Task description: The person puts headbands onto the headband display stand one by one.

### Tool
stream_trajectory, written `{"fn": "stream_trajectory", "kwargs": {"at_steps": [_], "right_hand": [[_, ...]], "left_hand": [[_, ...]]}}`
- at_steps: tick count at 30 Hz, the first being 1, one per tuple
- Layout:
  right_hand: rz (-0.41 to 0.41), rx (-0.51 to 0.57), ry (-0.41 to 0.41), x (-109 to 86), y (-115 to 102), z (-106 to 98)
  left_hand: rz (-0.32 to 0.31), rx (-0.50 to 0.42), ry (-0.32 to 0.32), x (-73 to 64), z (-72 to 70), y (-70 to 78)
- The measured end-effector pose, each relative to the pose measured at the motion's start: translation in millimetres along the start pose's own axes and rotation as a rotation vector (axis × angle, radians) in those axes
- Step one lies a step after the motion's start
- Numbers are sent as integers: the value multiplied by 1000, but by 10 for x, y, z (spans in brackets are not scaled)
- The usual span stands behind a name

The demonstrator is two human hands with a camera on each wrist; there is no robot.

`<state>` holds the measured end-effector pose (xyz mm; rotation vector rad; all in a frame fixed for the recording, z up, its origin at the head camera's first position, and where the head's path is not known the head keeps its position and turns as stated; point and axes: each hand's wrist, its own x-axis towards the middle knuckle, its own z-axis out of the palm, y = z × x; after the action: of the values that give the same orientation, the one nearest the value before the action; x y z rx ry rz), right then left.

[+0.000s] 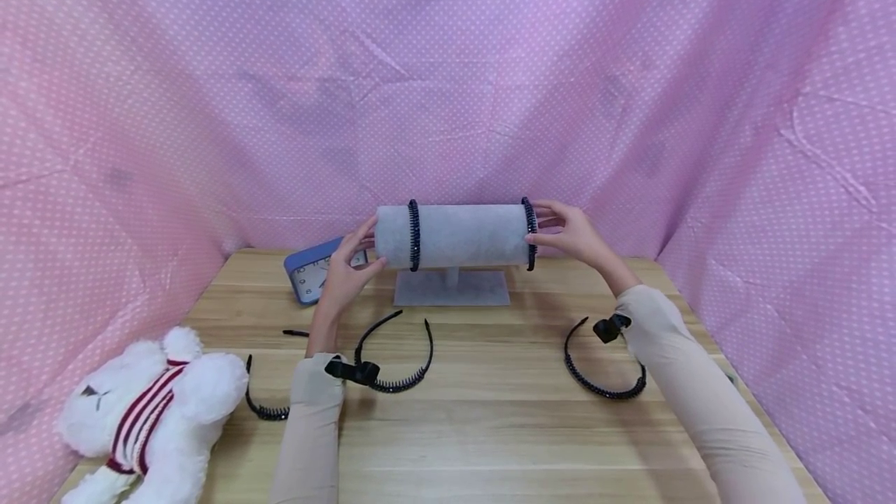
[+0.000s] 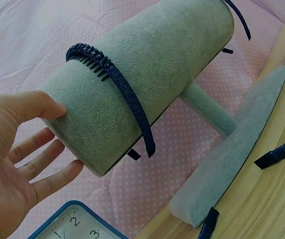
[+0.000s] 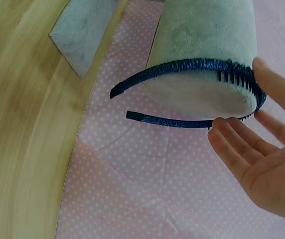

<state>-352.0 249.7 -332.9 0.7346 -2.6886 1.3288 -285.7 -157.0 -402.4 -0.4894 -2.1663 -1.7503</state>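
Observation:
A grey velvety headband display stand [image 1: 469, 236] has a horizontal roll on a short post. My left hand [image 1: 348, 267] steadies the roll's left end, thumb [image 2: 58, 109] on its surface and fingertips at the end rim. Near that end, a dark beaded toothed headband [image 1: 414, 236] sits around the roll. A second dark headband [image 3: 182, 65] loops the right end, its two tips jutting past the roll. My right hand [image 1: 570, 233] holds this headband, thumb at its toothed top and fingers along its other side.
A blue-framed clock [image 1: 308, 274] stands left behind my left hand. Dark headbands lie on the wooden table: one front centre [image 1: 399, 387], one at right [image 1: 605, 393], one at left [image 1: 269, 413] partly behind my sleeve. A white plush toy [image 1: 157, 411] lies front left. Pink dotted cloth [image 1: 448, 84] surrounds the table.

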Motion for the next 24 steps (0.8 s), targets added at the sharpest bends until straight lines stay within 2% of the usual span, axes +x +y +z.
{"fn": "stream_trajectory", "kwargs": {"at_steps": [4, 9, 16, 20, 24], "right_hand": [[-14, 53, -64, 33, 36, -37], [-31, 85, -117, 74, 103, -70], [-44, 50, -151, 91, 149, -119], [-68, -5, -176, 113, 114, -154], [-80, -30, -210, 134, 86, -184]], "left_hand": [[-7, -2, -12, -26, -4, 104], [-14, -5, -7, -35, 0, 115], [-18, 12, -8, -34, 15, 129], [-4, 11, 0, -10, 9, 79], [21, 2, 9, 25, -1, -74]]}}
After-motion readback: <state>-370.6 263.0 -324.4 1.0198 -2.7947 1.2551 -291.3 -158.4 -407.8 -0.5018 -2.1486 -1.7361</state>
